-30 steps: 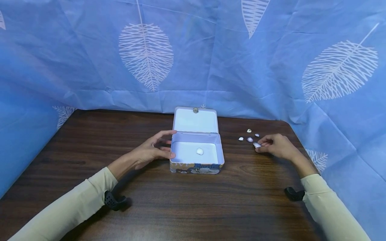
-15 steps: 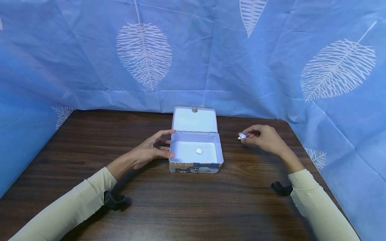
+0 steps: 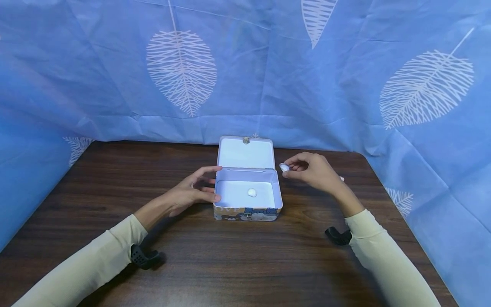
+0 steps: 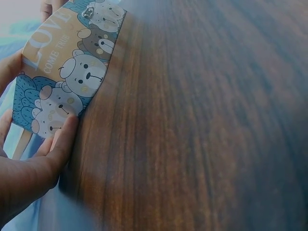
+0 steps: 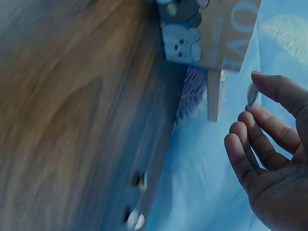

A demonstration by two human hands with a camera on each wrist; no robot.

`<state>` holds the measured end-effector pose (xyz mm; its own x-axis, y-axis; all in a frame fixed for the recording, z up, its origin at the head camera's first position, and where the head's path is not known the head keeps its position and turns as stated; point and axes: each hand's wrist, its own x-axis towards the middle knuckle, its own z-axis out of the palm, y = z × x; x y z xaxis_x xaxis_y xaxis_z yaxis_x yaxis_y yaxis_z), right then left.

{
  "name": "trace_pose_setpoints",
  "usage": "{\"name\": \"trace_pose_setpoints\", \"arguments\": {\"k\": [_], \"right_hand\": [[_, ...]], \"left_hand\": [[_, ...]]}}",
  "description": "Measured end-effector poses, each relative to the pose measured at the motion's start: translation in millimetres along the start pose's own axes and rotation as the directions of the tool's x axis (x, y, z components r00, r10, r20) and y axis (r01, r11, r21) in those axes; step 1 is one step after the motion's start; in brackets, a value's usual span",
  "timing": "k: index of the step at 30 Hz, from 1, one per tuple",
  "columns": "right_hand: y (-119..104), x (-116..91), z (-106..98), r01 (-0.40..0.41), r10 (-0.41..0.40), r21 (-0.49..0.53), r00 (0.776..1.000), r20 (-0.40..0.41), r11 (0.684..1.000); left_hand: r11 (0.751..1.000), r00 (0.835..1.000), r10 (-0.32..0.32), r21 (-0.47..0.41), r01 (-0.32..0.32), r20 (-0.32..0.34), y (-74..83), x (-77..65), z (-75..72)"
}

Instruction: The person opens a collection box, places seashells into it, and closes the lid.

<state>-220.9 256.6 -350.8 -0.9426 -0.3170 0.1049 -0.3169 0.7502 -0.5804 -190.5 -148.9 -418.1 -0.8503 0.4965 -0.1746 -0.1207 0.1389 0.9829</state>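
A tin box [image 3: 247, 214] with cartoon bears on its outside and a white inside stands on the table, its lid [image 3: 246, 152] raised. One white seashell [image 3: 252, 192] lies on the box floor. My left hand [image 3: 190, 188] rests against the box's left side, thumb at the near rim and forefinger by the hinge. Bear pictures and lettering on that side [image 4: 84, 72] show beside the fingers in the left wrist view. My right hand [image 3: 312, 169] pinches a seashell [image 3: 284, 167] between thumb and forefinger, right of the box near the hinge.
Another small shell [image 3: 342, 178] shows behind the right wrist on the dark wooden table [image 3: 245, 260]. Blurred shells [image 5: 136, 220] lie near the table edge in the right wrist view. A blue leaf-patterned cloth [image 3: 238, 76] hangs behind the table.
My right hand has picked a shell up from the group at the right and carried it left toward the box. My left hand and the box have stayed in place.
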Motion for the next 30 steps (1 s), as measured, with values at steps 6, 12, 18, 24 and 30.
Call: {"name": "trace_pose_setpoints", "arguments": {"k": [6,12,18,24,30], "right_hand": [[-19.4,6.1,11.1,0.048,-0.048,0.010,0.999,0.003,0.999],[-35.7,8.7,23.5,0.083,-0.084,0.042,0.996,0.027,0.996],[-47.1,10.1,37.8,0.130,-0.133,0.046,0.990,0.056,0.990],[-52.6,9.5,46.7,0.150,-0.157,0.077,0.984,0.083,0.986],[-54.8,7.8,49.8,0.166,-0.175,0.103,0.980,0.094,0.981]], "left_hand": [[1.000,1.000,-0.003,-0.005,0.003,-0.003,-0.5,-0.4,0.0],[1.000,1.000,-0.006,-0.002,0.006,0.000,-0.5,-0.9,-0.5],[1.000,1.000,-0.006,-0.001,0.006,0.000,-0.3,-0.8,-0.1],[1.000,1.000,-0.014,-0.009,0.014,-0.003,0.1,-0.5,0.2],[0.999,1.000,-0.028,-0.023,0.028,-0.008,1.6,-1.1,-0.2]]}}
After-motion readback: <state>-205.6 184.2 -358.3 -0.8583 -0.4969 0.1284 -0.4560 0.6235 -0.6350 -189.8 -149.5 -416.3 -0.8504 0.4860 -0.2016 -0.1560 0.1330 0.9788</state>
